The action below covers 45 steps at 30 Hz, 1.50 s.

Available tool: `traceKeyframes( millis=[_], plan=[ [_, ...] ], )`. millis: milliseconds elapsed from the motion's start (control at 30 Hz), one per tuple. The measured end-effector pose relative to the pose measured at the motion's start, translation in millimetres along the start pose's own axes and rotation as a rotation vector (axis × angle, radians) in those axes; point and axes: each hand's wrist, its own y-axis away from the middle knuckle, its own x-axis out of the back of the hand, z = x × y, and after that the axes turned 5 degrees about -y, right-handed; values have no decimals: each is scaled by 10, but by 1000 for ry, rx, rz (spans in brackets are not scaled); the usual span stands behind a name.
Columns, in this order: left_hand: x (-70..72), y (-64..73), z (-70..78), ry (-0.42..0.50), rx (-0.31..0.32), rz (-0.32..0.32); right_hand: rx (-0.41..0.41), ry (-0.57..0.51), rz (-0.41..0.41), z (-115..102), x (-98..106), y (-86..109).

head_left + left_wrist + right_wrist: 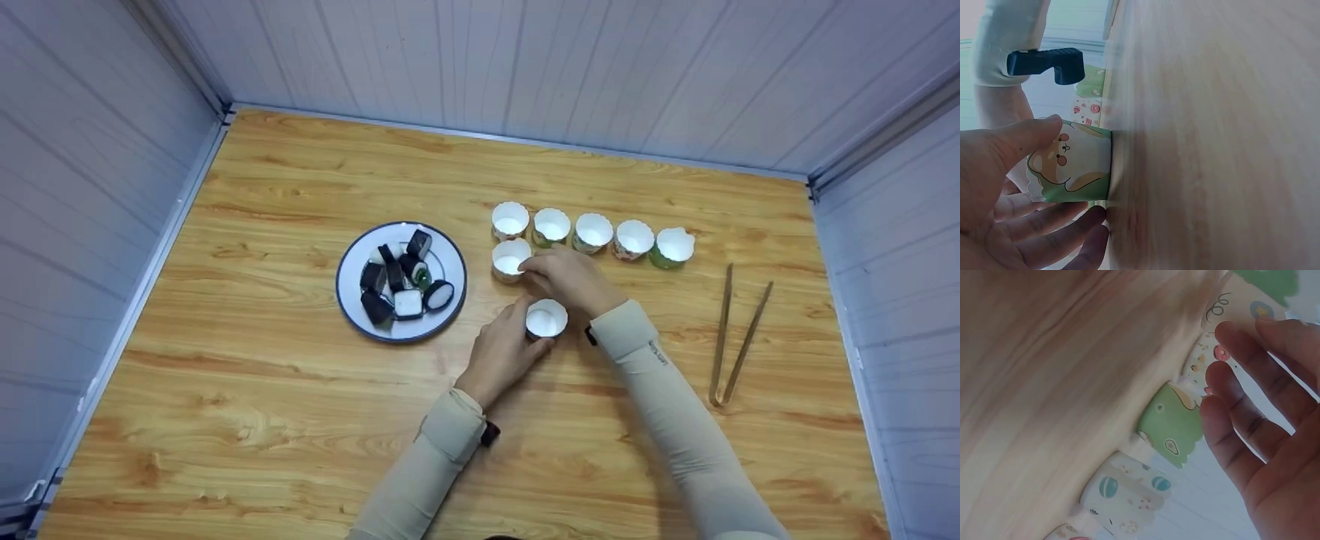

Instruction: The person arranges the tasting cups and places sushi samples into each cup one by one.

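In the head view my left hand [504,351] holds a white-lined paper cup [547,320] upright near the table surface. The left wrist view shows its cartoon puppy on green [1075,163], with my thumb against the side and my fingers around it. My right hand [568,279] is at the near right side of another paper cup [511,259]. In the right wrist view its fingers [1241,402] are relaxed, with thumb and forefinger at a cup bearing a star [1241,306]. Whether they grip its rim is unclear.
Several paper cups [592,232] form a row behind my hands. A blue-rimmed plate [351,306] of dark-wrapped rolls, apparently sushi, stands on the left. Metal tongs [721,337] lie on the right. Pale panels [480,67] border the wooden table [285,420].
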Motion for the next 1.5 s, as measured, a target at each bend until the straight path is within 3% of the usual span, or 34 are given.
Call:
traceKeyframes(
  millis=[233,400,767,967,1200,1500],
  plan=[
    [-9,2,3,-2,-5,1,-24,8,-14,19,-10,-10],
    [-15,0,-3,-8,1,-6,-16,31,18,-2,9,41],
    [-12,-5,11,-44,24,-13,113,119,260,-184,127,467],
    [-7,-6,16,-40,20,-19,128,145,327,-275,108,735],
    [-14,-1,-3,-43,19,-23,117,132,326,-325,-7,959],
    [-22,11,-2,-37,8,-8,108,114,232,-328,-170,1013]
  ],
)
